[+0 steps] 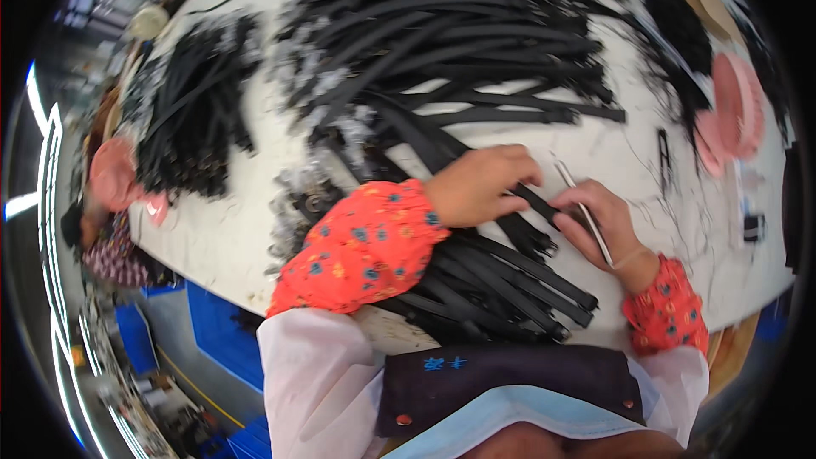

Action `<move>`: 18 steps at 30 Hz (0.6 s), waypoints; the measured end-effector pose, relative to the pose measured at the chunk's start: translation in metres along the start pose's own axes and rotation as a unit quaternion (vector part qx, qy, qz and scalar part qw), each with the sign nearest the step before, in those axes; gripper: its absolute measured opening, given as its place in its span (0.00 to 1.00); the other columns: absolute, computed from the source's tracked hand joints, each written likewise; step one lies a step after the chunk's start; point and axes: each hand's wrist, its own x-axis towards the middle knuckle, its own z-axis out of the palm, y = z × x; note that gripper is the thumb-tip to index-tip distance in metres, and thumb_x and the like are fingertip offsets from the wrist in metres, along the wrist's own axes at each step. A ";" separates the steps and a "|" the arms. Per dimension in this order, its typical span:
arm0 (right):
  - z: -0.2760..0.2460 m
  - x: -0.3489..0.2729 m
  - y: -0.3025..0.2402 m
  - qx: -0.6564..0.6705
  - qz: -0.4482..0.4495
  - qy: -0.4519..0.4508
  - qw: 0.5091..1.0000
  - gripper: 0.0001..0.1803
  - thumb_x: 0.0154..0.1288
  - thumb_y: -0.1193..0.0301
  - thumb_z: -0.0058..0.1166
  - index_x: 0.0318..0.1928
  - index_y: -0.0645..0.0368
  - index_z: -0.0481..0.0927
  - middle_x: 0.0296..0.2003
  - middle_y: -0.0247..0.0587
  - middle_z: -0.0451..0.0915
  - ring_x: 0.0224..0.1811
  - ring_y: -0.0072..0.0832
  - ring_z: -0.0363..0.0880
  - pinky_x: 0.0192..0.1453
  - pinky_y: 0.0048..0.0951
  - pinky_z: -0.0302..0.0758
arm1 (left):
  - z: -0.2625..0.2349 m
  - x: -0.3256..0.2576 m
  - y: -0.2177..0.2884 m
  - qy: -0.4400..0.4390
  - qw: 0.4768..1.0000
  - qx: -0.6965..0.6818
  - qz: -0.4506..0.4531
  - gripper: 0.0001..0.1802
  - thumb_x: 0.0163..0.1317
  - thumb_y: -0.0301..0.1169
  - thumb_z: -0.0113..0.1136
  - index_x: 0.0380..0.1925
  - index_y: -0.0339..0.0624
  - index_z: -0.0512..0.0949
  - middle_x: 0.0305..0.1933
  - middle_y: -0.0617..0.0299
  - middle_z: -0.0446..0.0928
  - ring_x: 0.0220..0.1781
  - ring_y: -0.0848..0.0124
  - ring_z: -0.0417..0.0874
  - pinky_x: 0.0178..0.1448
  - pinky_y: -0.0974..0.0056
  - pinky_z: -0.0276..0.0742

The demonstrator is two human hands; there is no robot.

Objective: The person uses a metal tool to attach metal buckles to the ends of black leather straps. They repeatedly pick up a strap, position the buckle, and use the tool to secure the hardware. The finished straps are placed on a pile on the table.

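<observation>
The black flat fabric strap (537,202) in hand lies on the near side of the large heap of black flat straps (476,42). Its visible end slants away from that heap, the long axis running from upper left, nearer the heap, to lower right; how far it continues beneath the left hand (484,185) cannot be told.

Bare white tabletop (705,229) opens to the right of the heap's near side, crossed only by loose black threads and a small dark narrow tool (664,157). A paler strip lies left of the heap, before a smaller bundle of black straps (191,115); the table's curved edge falls beyond, on the heap's near left. Nearer the person than the heap, another group of black straps (501,285) crowds the room just below the hands.

The left hand pinches the strap between thumb and fingers, so the end juts out to its right. The right hand (605,219), at that end, has its fingers curled around a slim silvery metal tool (592,234), its fingertips touching or just beside the strap.
</observation>
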 end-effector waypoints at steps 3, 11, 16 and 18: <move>-0.006 -0.007 0.000 0.073 0.063 0.002 0.995 0.13 0.71 0.75 0.58 0.54 0.58 0.77 0.40 0.42 0.83 0.40 0.31 0.84 0.44 0.29 0.79 | -0.004 0.003 0.010 -0.007 0.999 -0.038 -0.022 0.19 0.53 0.22 0.72 0.46 0.38 0.80 0.42 0.57 0.78 0.37 0.64 0.80 0.44 0.62 0.79; -0.005 -0.009 0.001 0.411 0.171 0.078 0.892 0.18 0.82 0.65 0.42 0.61 0.66 0.69 0.42 0.47 0.83 0.45 0.32 0.84 0.55 0.33 0.79 | -0.004 0.001 0.012 -0.021 0.999 -0.032 -0.018 0.20 0.55 0.24 0.73 0.49 0.43 0.82 0.45 0.60 0.80 0.40 0.64 0.81 0.46 0.63 0.80; -0.011 -0.006 0.005 0.456 0.207 0.105 0.859 0.21 0.83 0.60 0.39 0.56 0.67 0.71 0.32 0.46 0.83 0.32 0.31 0.84 0.52 0.33 0.79 | -0.001 0.002 0.017 -0.018 1.000 -0.009 -0.014 0.16 0.55 0.27 0.73 0.45 0.46 0.85 0.42 0.62 0.80 0.41 0.62 0.81 0.46 0.61 0.79; -0.011 -0.004 0.007 0.453 0.207 0.107 0.860 0.21 0.83 0.59 0.38 0.54 0.67 0.72 0.29 0.44 0.83 0.30 0.30 0.83 0.53 0.34 0.79 | 0.002 0.003 0.017 -0.007 1.000 0.001 0.006 0.14 0.56 0.27 0.73 0.44 0.46 0.85 0.40 0.63 0.79 0.41 0.62 0.81 0.46 0.61 0.78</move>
